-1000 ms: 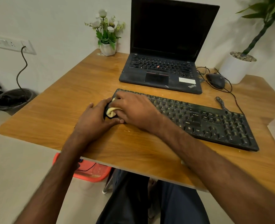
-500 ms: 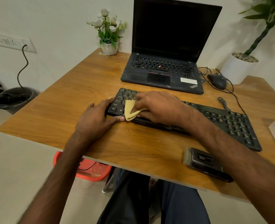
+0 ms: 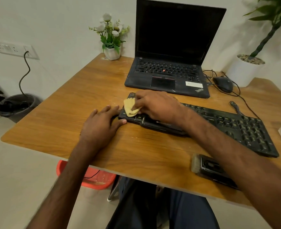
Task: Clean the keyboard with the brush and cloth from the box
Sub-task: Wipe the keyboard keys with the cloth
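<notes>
A: So, the right hand (image 3: pixel 159 106) has its fingers (image 3: pixel 139 100) bunched on the yellow cloth (image 3: pixel 130 107), pressing it onto the left-end keys of the keyboard (image 3: pixel 245 128). The left hand (image 3: pixel 101 124) lies flat, its fingers straight and slightly spread. The tips touch the keyboard's left edge and the thumb is on its front edge.

B: Good brace. Use short strokes along the rows with light pressure, working away from the left fingers. Where's the brush?

A: The brush (image 3: pixel 209 166) lies on the bench (image 3: pixel 80 96), well right of both hands and partly under the right forearm.

B: Containers?

A: A small white pot (image 3: pixel 112 52) beyond the fingers holds flowers. A big white pot (image 3: pixel 245 70) far right holds pebbles and a plant. The floor bin (image 3: pixel 19 104) far left probably holds dark bags, though it's unclear. The red tub (image 3: pixel 93 179) under the bench has a cable across it.
</notes>
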`<move>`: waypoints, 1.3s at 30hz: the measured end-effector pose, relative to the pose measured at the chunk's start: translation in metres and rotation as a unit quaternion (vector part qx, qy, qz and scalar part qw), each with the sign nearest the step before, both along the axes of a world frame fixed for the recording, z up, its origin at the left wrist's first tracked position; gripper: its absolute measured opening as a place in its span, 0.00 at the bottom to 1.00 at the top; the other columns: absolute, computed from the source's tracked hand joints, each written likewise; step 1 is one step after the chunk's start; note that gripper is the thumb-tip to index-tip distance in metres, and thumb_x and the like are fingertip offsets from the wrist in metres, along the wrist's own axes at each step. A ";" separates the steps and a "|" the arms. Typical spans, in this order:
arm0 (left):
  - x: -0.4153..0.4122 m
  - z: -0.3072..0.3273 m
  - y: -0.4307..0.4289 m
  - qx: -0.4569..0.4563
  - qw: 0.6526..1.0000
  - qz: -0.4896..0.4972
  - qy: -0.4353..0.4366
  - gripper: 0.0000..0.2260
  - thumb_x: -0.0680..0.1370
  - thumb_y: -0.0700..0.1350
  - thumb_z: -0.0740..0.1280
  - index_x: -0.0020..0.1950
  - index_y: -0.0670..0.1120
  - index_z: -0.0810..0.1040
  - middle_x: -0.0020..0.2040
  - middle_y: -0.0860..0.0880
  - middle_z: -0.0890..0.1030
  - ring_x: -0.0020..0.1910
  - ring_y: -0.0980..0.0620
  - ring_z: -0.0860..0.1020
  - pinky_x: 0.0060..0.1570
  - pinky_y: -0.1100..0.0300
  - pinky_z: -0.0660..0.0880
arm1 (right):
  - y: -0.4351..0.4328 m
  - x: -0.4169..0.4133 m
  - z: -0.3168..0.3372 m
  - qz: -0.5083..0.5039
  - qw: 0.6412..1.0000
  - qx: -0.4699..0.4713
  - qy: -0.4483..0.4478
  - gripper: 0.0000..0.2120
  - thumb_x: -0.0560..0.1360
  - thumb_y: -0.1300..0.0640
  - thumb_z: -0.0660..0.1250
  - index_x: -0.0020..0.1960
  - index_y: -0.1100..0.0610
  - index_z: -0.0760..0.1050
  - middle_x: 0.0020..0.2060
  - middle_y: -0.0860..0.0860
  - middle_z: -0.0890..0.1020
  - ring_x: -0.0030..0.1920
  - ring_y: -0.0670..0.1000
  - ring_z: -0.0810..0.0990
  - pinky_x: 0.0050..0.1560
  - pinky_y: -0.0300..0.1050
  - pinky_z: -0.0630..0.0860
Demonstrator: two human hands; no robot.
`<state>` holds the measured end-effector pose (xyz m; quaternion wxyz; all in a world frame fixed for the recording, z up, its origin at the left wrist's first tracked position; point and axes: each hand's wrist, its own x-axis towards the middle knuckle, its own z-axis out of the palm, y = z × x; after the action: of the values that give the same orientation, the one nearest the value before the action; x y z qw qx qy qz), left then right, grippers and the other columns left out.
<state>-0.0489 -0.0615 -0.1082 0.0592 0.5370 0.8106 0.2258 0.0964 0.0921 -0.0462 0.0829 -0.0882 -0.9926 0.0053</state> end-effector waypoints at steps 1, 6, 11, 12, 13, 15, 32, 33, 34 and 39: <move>-0.001 0.000 0.001 -0.007 1.000 -0.007 0.008 0.25 0.82 0.60 0.58 0.77 0.53 0.66 0.78 0.52 0.65 0.77 0.51 0.61 0.76 0.49 0.53 | 0.005 0.009 0.000 -0.007 1.000 -0.006 -0.008 0.11 0.78 0.53 0.67 0.59 0.50 0.80 0.52 0.43 0.75 0.51 0.42 0.72 0.49 0.41 0.71; 0.003 -0.003 0.005 -0.049 0.998 -0.043 0.023 0.42 0.74 0.75 0.44 0.80 0.50 0.56 0.79 0.48 0.62 0.79 0.49 0.56 0.77 0.43 0.51 | 0.011 0.031 -0.020 -0.035 0.992 -0.095 0.082 0.11 0.76 0.56 0.69 0.58 0.51 0.81 0.52 0.46 0.78 0.53 0.43 0.74 0.54 0.41 0.71; 0.004 -0.007 0.008 -0.004 0.999 -0.042 -0.011 0.57 0.64 0.80 0.57 0.82 0.48 0.44 0.81 0.47 0.58 0.78 0.49 0.59 0.77 0.44 0.55 | -0.004 0.013 -0.032 -0.031 0.963 -0.216 0.160 0.10 0.76 0.58 0.71 0.57 0.54 0.82 0.51 0.46 0.80 0.52 0.43 0.76 0.56 0.44 0.75; 0.001 -0.007 0.007 0.009 0.998 -0.046 -0.045 0.59 0.62 0.79 0.63 0.82 0.50 0.43 0.81 0.48 0.57 0.77 0.48 0.60 0.76 0.45 0.57 | -0.009 0.008 -0.034 -0.020 0.961 -0.225 0.157 0.10 0.76 0.58 0.71 0.57 0.54 0.82 0.51 0.47 0.80 0.52 0.44 0.76 0.56 0.46 0.75; -0.004 -0.006 0.007 0.020 0.993 -0.056 -0.101 0.60 0.61 0.76 0.69 0.81 0.52 0.42 0.81 0.50 0.56 0.77 0.49 0.60 0.75 0.47 0.60 | -0.012 0.004 -0.034 -0.009 0.961 -0.230 0.153 0.10 0.76 0.59 0.71 0.57 0.55 0.82 0.51 0.48 0.80 0.52 0.45 0.77 0.56 0.47 0.75; -0.017 0.000 0.005 0.011 0.965 -0.102 -0.242 0.63 0.58 0.67 0.79 0.80 0.61 0.40 0.80 0.53 0.55 0.76 0.53 0.61 0.74 0.52 0.63 | -0.012 -0.001 -0.032 0.008 0.957 -0.250 0.143 0.10 0.75 0.59 0.72 0.56 0.55 0.82 0.51 0.49 0.81 0.53 0.46 0.78 0.56 0.49 0.76; -0.045 0.000 0.036 -0.010 0.963 -0.179 -0.202 0.69 0.52 0.66 0.83 0.77 0.67 0.35 0.79 0.55 0.58 0.77 0.51 0.60 0.75 0.42 0.61 | -0.006 -0.013 -0.020 0.051 0.993 -0.063 0.088 0.11 0.76 0.59 0.70 0.57 0.53 0.82 0.48 0.44 0.74 0.50 0.41 0.68 0.49 0.42 0.70; -0.045 0.000 0.035 -0.007 0.963 -0.175 -0.207 0.68 0.52 0.66 0.83 0.77 0.67 0.37 0.78 0.56 0.59 0.76 0.51 0.61 0.74 0.43 0.62 | -0.004 -0.010 -0.015 0.049 0.995 -0.060 0.069 0.11 0.76 0.59 0.69 0.57 0.52 0.81 0.48 0.43 0.74 0.50 0.42 0.69 0.50 0.43 0.71; -0.045 0.000 0.035 -0.005 0.963 -0.173 -0.207 0.68 0.52 0.66 0.83 0.78 0.66 0.39 0.77 0.57 0.60 0.75 0.52 0.62 0.74 0.43 0.63 | -0.001 -0.003 -0.011 0.048 0.996 -0.057 0.048 0.11 0.76 0.58 0.69 0.58 0.52 0.81 0.49 0.44 0.76 0.51 0.43 0.71 0.51 0.42 0.70; -0.046 -0.001 0.035 0.001 0.963 -0.178 -0.204 0.66 0.50 0.68 0.82 0.78 0.63 0.45 0.76 0.58 0.61 0.75 0.55 0.60 0.76 0.45 0.61 | 0.015 0.055 0.000 0.021 0.999 -0.034 -0.006 0.12 0.76 0.57 0.66 0.57 0.51 0.81 0.51 0.46 0.79 0.53 0.45 0.74 0.51 0.40 0.70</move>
<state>-0.0952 -0.0260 -0.1091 0.2618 0.6149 0.6726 0.3177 0.1518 0.1072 -0.0467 0.0738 -0.0703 -0.9940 0.0403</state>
